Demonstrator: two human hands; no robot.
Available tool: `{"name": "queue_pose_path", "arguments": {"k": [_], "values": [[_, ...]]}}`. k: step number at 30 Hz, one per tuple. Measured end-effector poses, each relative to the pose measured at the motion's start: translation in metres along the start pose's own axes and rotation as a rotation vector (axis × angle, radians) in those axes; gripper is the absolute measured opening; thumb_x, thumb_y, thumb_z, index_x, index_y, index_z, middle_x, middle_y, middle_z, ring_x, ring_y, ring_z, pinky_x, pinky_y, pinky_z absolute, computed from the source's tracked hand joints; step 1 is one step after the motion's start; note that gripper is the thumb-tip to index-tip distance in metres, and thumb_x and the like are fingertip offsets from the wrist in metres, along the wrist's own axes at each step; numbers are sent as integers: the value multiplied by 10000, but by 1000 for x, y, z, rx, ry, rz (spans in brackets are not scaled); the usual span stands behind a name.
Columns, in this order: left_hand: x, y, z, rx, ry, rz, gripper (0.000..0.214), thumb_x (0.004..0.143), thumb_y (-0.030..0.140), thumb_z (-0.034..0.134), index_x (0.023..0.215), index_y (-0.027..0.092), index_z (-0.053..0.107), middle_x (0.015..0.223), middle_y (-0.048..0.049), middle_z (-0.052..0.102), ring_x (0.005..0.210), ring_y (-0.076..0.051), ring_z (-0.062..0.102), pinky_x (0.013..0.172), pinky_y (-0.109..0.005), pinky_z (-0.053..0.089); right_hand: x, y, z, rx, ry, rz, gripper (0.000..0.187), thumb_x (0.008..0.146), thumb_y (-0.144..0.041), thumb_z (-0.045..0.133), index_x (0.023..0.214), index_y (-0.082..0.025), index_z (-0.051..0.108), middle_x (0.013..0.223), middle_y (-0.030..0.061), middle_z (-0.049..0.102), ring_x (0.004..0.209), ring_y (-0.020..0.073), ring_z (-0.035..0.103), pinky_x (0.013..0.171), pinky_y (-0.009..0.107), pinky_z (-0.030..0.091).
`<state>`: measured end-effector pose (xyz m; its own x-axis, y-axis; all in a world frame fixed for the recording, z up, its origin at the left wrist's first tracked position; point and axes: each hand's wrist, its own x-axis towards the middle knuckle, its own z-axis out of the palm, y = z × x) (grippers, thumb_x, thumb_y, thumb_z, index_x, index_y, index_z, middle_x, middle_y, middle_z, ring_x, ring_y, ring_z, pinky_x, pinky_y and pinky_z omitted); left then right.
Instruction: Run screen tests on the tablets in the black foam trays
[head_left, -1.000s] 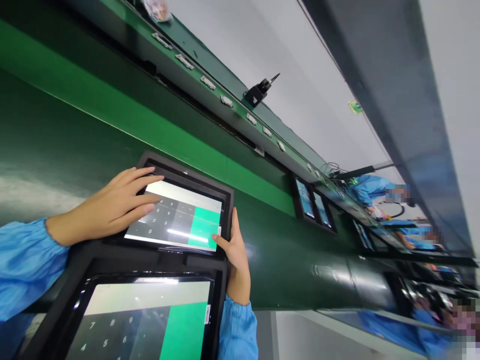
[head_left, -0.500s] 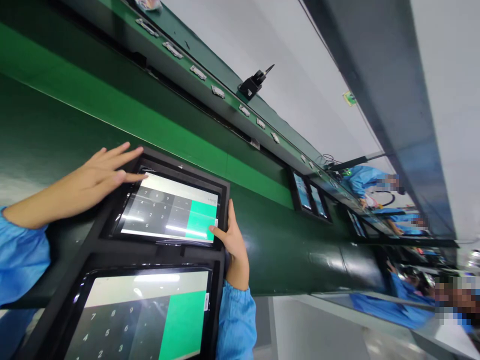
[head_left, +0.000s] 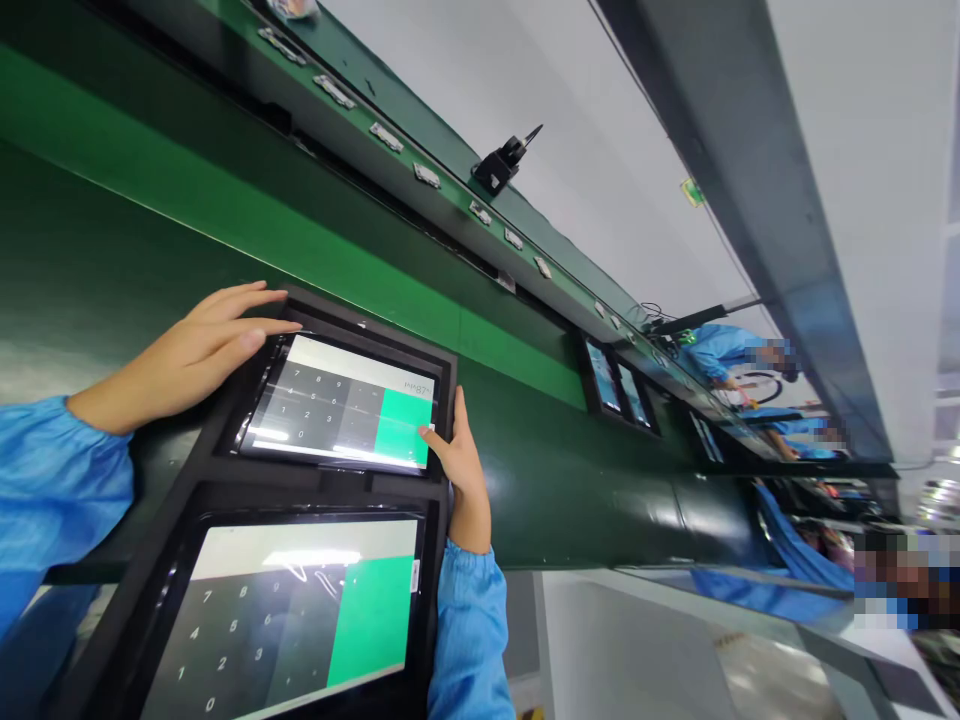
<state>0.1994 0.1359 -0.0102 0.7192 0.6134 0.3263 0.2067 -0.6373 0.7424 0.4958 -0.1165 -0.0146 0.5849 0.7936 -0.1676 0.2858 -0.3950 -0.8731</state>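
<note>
A tablet (head_left: pixel 352 417) with a calculator on its screen lies in the upper recess of a black tray (head_left: pixel 450 372). My left hand (head_left: pixel 202 350) has its fingers stretched over the tray's upper left corner, the fingertips at the tablet's top edge. On the right side, my right hand (head_left: pixel 463 462) grips the tray's edge, its thumb resting on the tablet's right border and its fingers along the outer side. A second tablet (head_left: pixel 300 600) with the same calculator sits in the lower recess, nearer to me and partly cut off by the frame.
The tray rests on a green work surface (head_left: pixel 540 490). Small metal parts (head_left: pixel 386 136) line a shelf, with a black power adapter (head_left: pixel 496 170) behind. Further along is another tray with two tablets (head_left: pixel 602 375). Co-workers in blue sleeves (head_left: pixel 716 350) are at the far right.
A longer line of characters now shows on the upper tablet's calculator. My left hand has shifted slightly, its index finger drawn up from the screen to the top edge. My right hand keeps its hold.
</note>
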Motion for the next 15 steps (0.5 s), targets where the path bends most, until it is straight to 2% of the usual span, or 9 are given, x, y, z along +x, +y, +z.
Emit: {"name": "queue_pose_path", "arguments": {"k": [4, 7, 10, 13, 15], "values": [[0, 2, 2, 6, -25, 32, 542, 1001, 636, 283, 1273, 314, 624, 1506, -4, 479, 1470, -255, 328, 1239, -550, 240, -10, -11, 6, -12, 40, -4, 958, 829, -537, 700, 1608, -261, 216, 1688, 31, 194, 1556, 250, 213, 1273, 467, 171], [0, 2, 1, 19, -30, 36, 537, 1008, 617, 284, 1297, 301, 607, 1505, -28, 479, 1465, -251, 329, 1233, -551, 235, -32, -27, 17, -121, 97, -118, 702, 903, -510, 635, 1537, -322, 401, 1689, -28, 190, 1576, 266, 116, 1279, 514, 105], [0, 4, -1, 27, -38, 46, 540, 1014, 606, 279, 1311, 286, 597, 1505, -40, 475, 1462, -247, 330, 1227, -544, 244, -54, -43, 29, -363, -26, -354, 343, 975, -401, 561, 1302, -403, 663, 1674, -128, 193, 1582, 291, 18, 1266, 572, 50], [1, 4, -2, 42, -43, 65, 533, 1019, 596, 278, 1290, 282, 612, 1499, -43, 479, 1465, -239, 329, 1233, -535, 229, -63, -52, 39, -465, -193, -420, 304, 985, -358, 550, 1234, -446, 701, 1644, -148, 268, 1577, 331, 23, 1233, 654, -3], [2, 3, -4, 53, -44, 76, 522, 1022, 582, 281, 1280, 280, 619, 1497, -42, 480, 1471, -229, 322, 1242, -526, 212, -63, -55, 41, -442, -201, -428, 306, 974, -365, 570, 1241, -445, 697, 1598, -118, 388, 1574, 339, 58, 1223, 675, -19]]}}
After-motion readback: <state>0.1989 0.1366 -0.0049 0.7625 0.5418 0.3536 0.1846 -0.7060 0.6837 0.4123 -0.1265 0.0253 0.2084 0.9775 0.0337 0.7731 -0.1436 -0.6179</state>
